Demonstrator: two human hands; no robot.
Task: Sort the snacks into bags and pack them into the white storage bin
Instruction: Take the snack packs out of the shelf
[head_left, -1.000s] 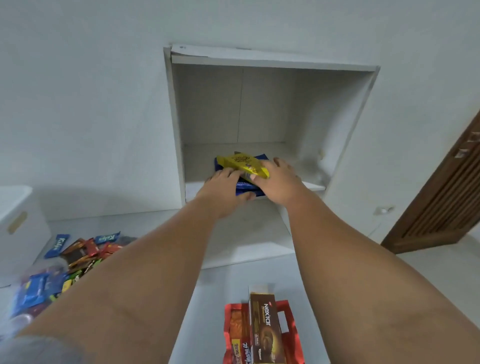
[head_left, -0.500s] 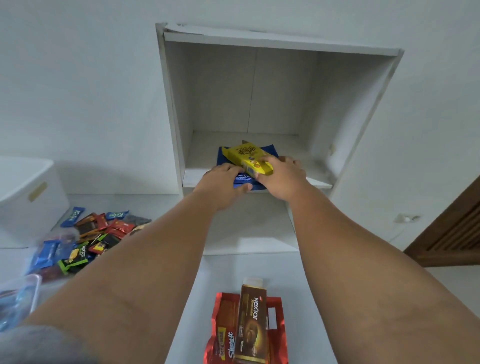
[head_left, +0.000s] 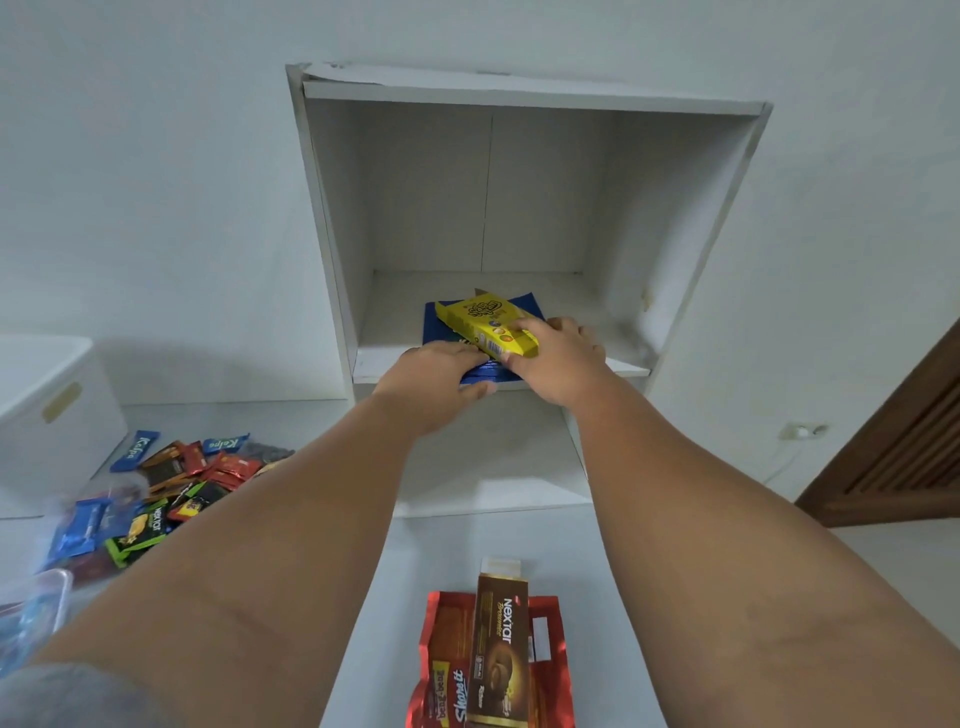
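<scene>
Yellow box (head_left: 485, 325): lay tilted on the blue packets (head_left: 524, 304), at the front of the cubby shelf (head_left: 366, 364).
Right hand (head_left: 558, 358): gripped the yellow box's near end, thumb on its top face.
Left hand (head_left: 434, 382): pinched the blue packets' front edge, fingers above and thumb below (just beside the right hand).
White storage bin (head_left: 47, 410): stood far left, well apart from both hands.
Loose snacks (head_left: 182, 478): were heaped beside the bin, partly hidden by the left forearm.
Nextar box (head_left: 498, 644): lay on a red pouch (head_left: 444, 654) between the forearms.
</scene>
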